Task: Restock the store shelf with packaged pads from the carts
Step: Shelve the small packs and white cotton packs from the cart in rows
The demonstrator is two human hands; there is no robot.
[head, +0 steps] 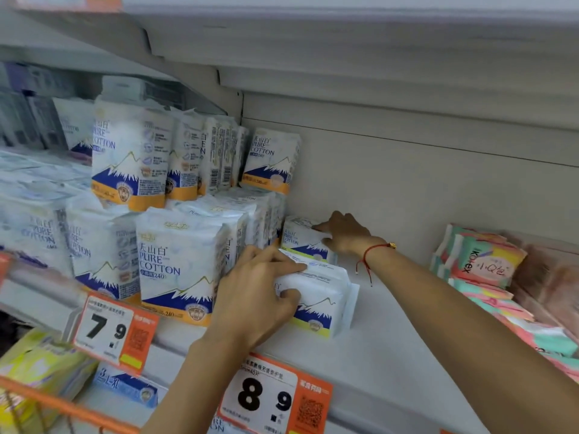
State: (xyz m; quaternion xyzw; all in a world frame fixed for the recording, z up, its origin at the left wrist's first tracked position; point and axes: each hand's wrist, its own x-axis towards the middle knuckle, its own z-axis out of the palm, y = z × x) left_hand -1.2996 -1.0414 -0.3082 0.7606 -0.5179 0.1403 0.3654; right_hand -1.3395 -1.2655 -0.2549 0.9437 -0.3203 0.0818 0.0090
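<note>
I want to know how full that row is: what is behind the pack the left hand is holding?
Behind the front pack in the left hand sits another pack, touched by the right hand. Beyond it shows only the shelf's back wall. Its lower part is covered.

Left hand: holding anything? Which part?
Yes. The left hand grips the front pack by its left end, fingers over the top, thumb on the front face. The right hand touches the rear pack.

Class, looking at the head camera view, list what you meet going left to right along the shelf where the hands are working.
Stacked Pure Cotton packs → left hand gripping the front pack → right hand on the rear pack → bare shelf → pink Kotex packs.
</note>
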